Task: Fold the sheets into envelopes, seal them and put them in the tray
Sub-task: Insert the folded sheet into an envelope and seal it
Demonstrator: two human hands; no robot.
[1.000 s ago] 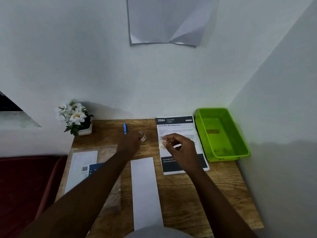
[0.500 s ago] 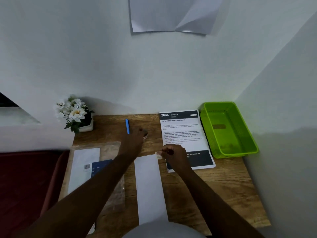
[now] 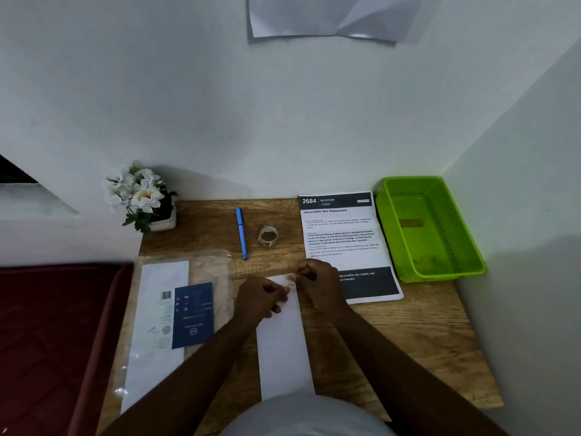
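A long white folded sheet [image 3: 283, 347] lies lengthwise on the wooden table in front of me. My left hand [image 3: 259, 297] and my right hand [image 3: 317, 283] meet over its far end, fingers pinched on a small piece of clear tape [image 3: 290, 280] stretched between them. The roll of clear tape [image 3: 268, 236] lies on the table beyond my hands, untouched. The green plastic tray [image 3: 452, 243] stands at the far right against the wall, with nothing but a small label inside.
A printed instruction sheet [image 3: 342, 234] lies between my hands and the tray. A blue pen [image 3: 241, 231] lies left of the tape roll. A clear packet of envelopes [image 3: 176, 313] lies at the left. A flower pot [image 3: 144, 196] stands at the far left corner.
My left hand let go of the tape roll and came back to the sheet's far end. My right hand carried the torn tape piece down from over the printed page.
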